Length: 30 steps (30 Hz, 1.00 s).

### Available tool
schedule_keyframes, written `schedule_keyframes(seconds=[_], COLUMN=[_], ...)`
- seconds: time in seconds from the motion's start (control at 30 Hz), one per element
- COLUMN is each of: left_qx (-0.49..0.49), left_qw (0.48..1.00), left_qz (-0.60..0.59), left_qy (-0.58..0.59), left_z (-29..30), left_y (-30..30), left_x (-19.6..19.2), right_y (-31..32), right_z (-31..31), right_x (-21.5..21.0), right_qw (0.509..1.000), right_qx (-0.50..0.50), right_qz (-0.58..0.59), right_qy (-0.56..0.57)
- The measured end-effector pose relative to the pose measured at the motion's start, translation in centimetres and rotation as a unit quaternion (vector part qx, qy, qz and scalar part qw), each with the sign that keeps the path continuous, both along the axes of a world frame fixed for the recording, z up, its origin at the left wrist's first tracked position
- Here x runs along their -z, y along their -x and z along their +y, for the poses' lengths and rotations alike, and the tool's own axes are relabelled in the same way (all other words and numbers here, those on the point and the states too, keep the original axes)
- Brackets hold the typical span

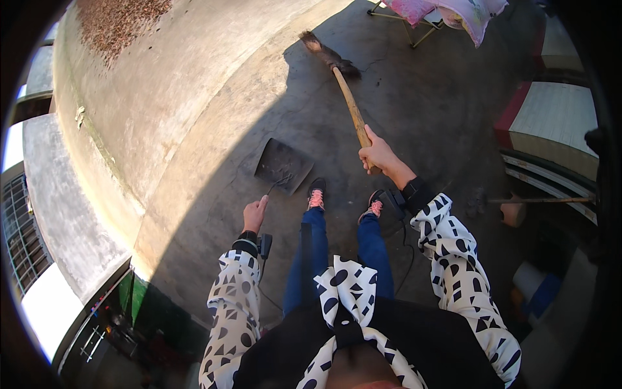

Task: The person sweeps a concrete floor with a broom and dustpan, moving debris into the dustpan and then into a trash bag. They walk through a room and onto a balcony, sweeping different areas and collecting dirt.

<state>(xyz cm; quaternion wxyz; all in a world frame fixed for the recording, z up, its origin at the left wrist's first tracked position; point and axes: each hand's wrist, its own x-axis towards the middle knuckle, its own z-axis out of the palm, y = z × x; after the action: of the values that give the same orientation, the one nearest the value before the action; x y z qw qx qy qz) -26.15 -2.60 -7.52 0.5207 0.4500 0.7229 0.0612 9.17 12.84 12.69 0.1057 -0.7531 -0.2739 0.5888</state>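
Observation:
My right hand point(381, 155) is closed round the end of a wooden-handled broom point(350, 104). Its dark brown bristle head point(328, 57) rests on the concrete ahead of me, where shadow meets sunlight. Lower and to the left, my left hand point(254, 214) grips the thin handle of a dark metal dustpan point(280, 161). The pan is just ahead of my left shoe point(316, 192), and a small dark clump seems to lie in it near the handle. Broom head and pan are well apart.
Dry brown leaves or chips point(120, 26) are spread on the sunlit concrete at the far left. A folding stand draped with pink cloth point(453, 13) is at the far right. White-topped stacked panels point(554, 117) line the right side, with a stick point(544, 200) below them.

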Motion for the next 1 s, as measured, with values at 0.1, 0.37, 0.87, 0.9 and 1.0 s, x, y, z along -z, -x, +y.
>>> schedule_keyframes(seconds=[0.1,0.37,0.87,0.9,1.0], left_qx=[-0.017,-0.064,0.116,0.138,0.174], left_qw=[0.999,0.994,0.987,0.985,0.981], left_qz=[-0.033,-0.08,-0.072,-0.069,-0.046], left_qy=[0.002,0.042,0.089,0.081,0.075], left_z=[0.8,4.3,4.6,4.9,5.8], left_y=[-0.1,1.0,6.1,6.4,7.0], left_x=[1.1,0.6,1.3,1.5,2.1], right_y=[0.5,2.8,-0.3,-0.3,-0.1], right_z=[4.5,-13.0,-24.1,-23.3,-20.9], right_x=[3.8,1.2,-10.7,-9.2,-4.9], right_qw=[0.984,0.906,0.986,0.983,0.974], right_qx=[-0.123,-0.358,0.122,0.156,0.216], right_qz=[-0.128,-0.208,-0.066,-0.067,-0.065], right_qy=[-0.004,0.084,0.088,0.074,0.029])
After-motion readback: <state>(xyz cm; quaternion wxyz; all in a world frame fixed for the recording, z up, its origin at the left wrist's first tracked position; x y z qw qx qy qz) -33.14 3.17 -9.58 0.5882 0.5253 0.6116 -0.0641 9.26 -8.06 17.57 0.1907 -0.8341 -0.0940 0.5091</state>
